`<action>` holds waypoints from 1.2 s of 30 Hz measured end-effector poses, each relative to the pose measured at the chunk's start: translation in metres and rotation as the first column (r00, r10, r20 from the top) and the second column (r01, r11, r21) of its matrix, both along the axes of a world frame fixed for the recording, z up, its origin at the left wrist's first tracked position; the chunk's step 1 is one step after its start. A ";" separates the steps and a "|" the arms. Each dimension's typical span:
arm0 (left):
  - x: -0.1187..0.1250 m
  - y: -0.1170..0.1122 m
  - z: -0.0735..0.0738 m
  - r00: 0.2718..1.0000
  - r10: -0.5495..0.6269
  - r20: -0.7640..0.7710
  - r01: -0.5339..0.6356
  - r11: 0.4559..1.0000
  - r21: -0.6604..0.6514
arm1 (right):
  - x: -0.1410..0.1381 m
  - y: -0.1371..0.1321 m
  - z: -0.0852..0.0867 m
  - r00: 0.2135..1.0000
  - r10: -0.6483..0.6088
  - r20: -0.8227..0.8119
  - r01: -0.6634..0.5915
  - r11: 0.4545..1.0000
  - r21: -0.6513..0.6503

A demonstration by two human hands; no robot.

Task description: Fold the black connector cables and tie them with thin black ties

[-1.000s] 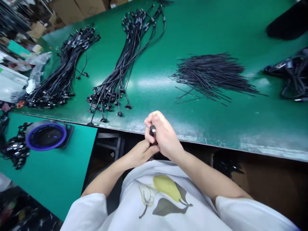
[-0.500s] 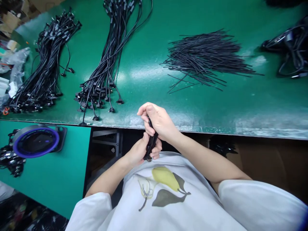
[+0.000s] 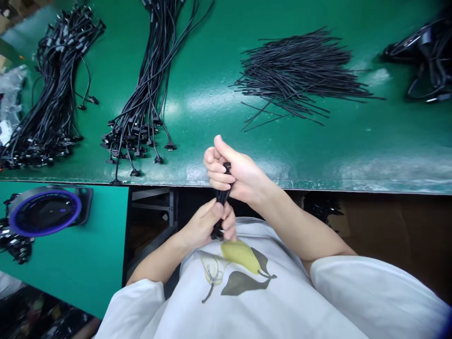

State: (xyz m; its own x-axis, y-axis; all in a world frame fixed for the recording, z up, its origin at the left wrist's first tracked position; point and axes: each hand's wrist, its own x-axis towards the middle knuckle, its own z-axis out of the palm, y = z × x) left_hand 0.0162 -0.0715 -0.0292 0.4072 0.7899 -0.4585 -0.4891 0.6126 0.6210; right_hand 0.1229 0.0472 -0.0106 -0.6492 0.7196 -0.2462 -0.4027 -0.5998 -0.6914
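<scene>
Beyond the hands (image 3: 235, 176) gripping a cable (image 3: 221, 200), black cable bundles (image 3: 141, 108) line the bench (image 3: 212, 141).

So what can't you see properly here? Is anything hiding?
In the head view:
- The black cable: the right hand covers its top end and the left hand wraps its lower end, so neither end's shape shows.
- The bundle of black cables: the top edge cuts off its far ends.
- The plugs: too small to read any markings.
- The black cable heap: the right edge cuts it off.
</scene>
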 end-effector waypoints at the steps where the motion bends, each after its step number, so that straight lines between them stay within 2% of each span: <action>1: -0.002 0.001 0.001 0.999 0.048 0.024 -0.047 0.998 -0.047 | 0.005 0.000 0.001 0.990 -0.103 0.097 0.089 0.986 0.142; 2: -0.006 0.003 0.001 0.994 0.100 0.034 -0.096 0.991 -0.095 | 0.011 -0.001 0.002 0.957 -0.215 0.193 0.144 0.935 0.324; 3: -0.009 0.005 0.001 0.989 0.148 0.029 -0.142 0.980 -0.139 | 0.018 -0.003 0.003 0.912 -0.310 0.268 0.132 0.842 0.524; 4: -0.012 0.008 0.001 0.981 0.194 0.017 -0.188 0.967 -0.173 | 0.025 -0.006 0.003 0.873 -0.370 0.318 0.043 0.708 0.705; 5: -0.015 0.012 0.002 0.972 0.237 0.001 -0.232 0.953 -0.196 | 0.032 -0.011 0.003 0.852 -0.388 0.352 -0.099 0.541 0.835; 7: -0.017 0.019 0.002 0.946 0.322 -0.038 -0.322 0.922 -0.216 | 0.041 -0.022 0.000 0.845 -0.364 0.391 -0.351 0.173 0.920; 8: -0.017 0.021 0.003 0.928 0.367 -0.057 -0.370 0.904 -0.211 | 0.042 -0.028 -0.003 0.842 -0.363 0.399 -0.420 0.024 0.907; 9: -0.015 0.024 0.003 0.909 0.410 -0.074 -0.416 0.886 -0.204 | 0.042 -0.033 -0.007 0.830 -0.384 0.404 -0.464 -0.076 0.882; 10: -0.013 0.026 0.003 0.893 0.441 -0.087 -0.449 0.871 -0.200 | 0.041 -0.039 -0.011 0.809 -0.425 0.407 -0.499 -0.128 0.857; 12: -0.008 0.028 0.003 0.871 0.478 -0.112 -0.491 0.848 -0.200 | 0.034 -0.046 -0.021 0.755 -0.506 0.418 -0.552 -0.145 0.821; 14: -0.004 0.027 0.000 0.845 0.513 -0.152 -0.534 0.824 -0.188 | 0.028 -0.051 -0.028 0.716 -0.542 0.440 -0.585 -0.121 0.802; 17: -0.004 0.025 -0.004 0.822 0.534 -0.198 -0.566 0.805 -0.175 | 0.023 -0.056 -0.035 0.711 -0.546 0.443 -0.581 -0.102 0.808; 21: -0.005 0.021 -0.007 0.851 0.494 -0.176 -0.522 0.829 -0.201 | 0.027 -0.057 -0.035 0.722 -0.522 0.454 -0.594 -0.129 0.794; 23: -0.005 0.021 -0.006 0.859 0.491 -0.144 -0.510 0.844 -0.164 | 0.034 -0.051 -0.029 0.729 -0.486 0.482 -0.602 -0.122 0.789; 25: -0.005 0.019 -0.004 0.891 0.440 -0.110 -0.450 0.887 -0.098 | 0.042 -0.040 -0.019 0.745 -0.466 0.477 -0.591 -0.131 0.796; 26: -0.005 0.018 -0.002 0.922 0.374 -0.098 -0.381 0.922 -0.065 | 0.046 -0.034 -0.014 0.755 -0.472 0.455 -0.586 -0.174 0.791; 28: -0.008 0.015 0.002 0.981 0.168 -0.098 -0.170 0.985 -0.016 | 0.051 -0.023 -0.006 0.766 -0.502 0.403 -0.599 -0.329 0.730; 30: -0.013 0.010 0.008 0.988 -0.072 -0.137 0.075 0.997 0.016 | 0.056 -0.018 -0.002 0.782 -0.502 0.370 -0.612 -0.504 0.610; 31: -0.016 0.008 0.011 0.967 -0.171 -0.189 0.180 0.983 0.035 | 0.058 -0.019 -0.002 0.791 -0.487 0.370 -0.609 -0.569 0.553; 33: -0.021 0.003 0.017 0.866 -0.303 -0.397 0.363 0.928 0.084 | 0.063 -0.027 -0.003 0.794 -0.478 0.376 -0.608 -0.635 0.477; 34: -0.023 0.002 0.019 0.776 -0.327 -0.539 0.452 0.885 0.113 | 0.066 -0.032 -0.004 0.786 -0.491 0.377 -0.618 -0.643 0.452; 36: -0.025 0.001 0.023 0.542 -0.265 -0.798 0.619 0.768 0.165 | 0.071 -0.043 -0.003 0.748 -0.547 0.375 -0.663 -0.615 0.426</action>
State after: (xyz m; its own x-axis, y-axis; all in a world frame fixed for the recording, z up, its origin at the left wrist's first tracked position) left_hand -0.0093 -0.0710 -0.0065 0.4487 0.7660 -0.4603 0.4675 0.2377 0.8514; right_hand 0.1937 0.0045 -0.0136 -0.9626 0.0520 0.2660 0.0980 0.9818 0.1629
